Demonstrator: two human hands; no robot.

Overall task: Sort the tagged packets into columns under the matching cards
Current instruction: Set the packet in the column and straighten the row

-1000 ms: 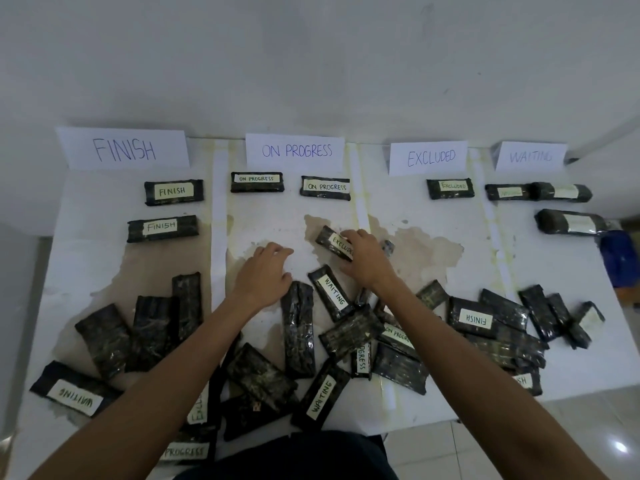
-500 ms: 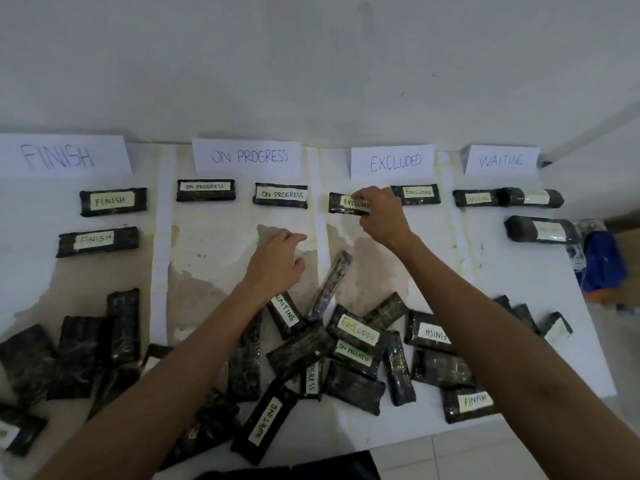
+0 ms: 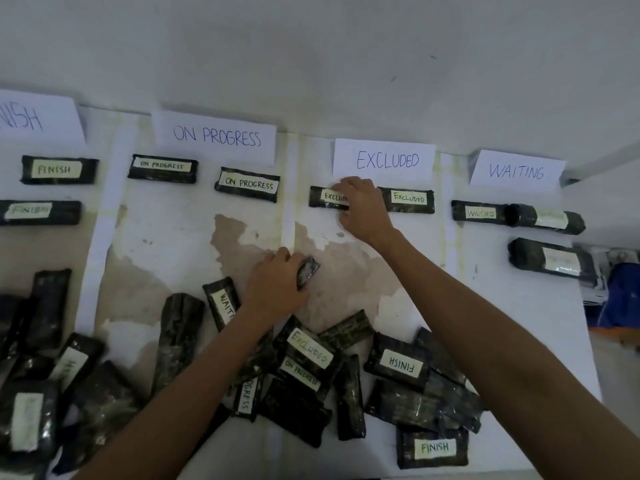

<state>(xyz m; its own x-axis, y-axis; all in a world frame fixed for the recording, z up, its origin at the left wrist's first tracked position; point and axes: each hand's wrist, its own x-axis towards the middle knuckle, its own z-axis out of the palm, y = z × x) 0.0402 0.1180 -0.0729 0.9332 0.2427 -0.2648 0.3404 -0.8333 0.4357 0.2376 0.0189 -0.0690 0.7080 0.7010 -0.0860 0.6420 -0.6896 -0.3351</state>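
Observation:
Four white cards stand along the wall: FINISH [image 3: 34, 119], ON PROGRESS [image 3: 216, 136], EXCLUDED [image 3: 386, 159], WAITING [image 3: 516, 169]. My right hand [image 3: 362, 207] holds the right end of a black packet tagged EXCLUDED [image 3: 327, 197], which lies on the table under the EXCLUDED card beside another EXCLUDED packet [image 3: 408, 199]. My left hand [image 3: 273, 287] grips a dark packet [image 3: 307, 271] at mid-table; its tag is hidden. A mixed pile of tagged packets [image 3: 311, 368] lies at the near edge.
Two FINISH packets [image 3: 57, 169], two ON PROGRESS packets [image 3: 247, 184] and three WAITING packets [image 3: 481, 212] lie in their columns. More unsorted packets [image 3: 45, 341] sit at the near left. A blue object [image 3: 620, 292] stands beyond the table's right edge.
My right hand carried the EXCLUDED packet from the pile up to the EXCLUDED column and set it down. My left hand moved right and took hold of a dark packet.

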